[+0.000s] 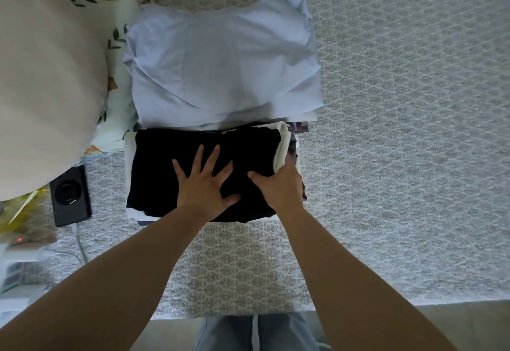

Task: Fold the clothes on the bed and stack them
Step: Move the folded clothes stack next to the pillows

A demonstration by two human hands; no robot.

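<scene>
Black garment under flat left hand, right hand fingers hidden

Dim, flat, cool light with only soft shadows. The black garment is so dark that its folds vanish. Wide-angle bending stretches the forearms at the lower corners, and the left edge is blurred.

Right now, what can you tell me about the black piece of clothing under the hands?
The black garment is folded into a rough rectangle of soft, dark cloth and lies flat on top of a stack of folded clothes on the bed. The left hand presses on it with spread fingers. The right hand grips its right edge, beside a white folded piece.
</scene>
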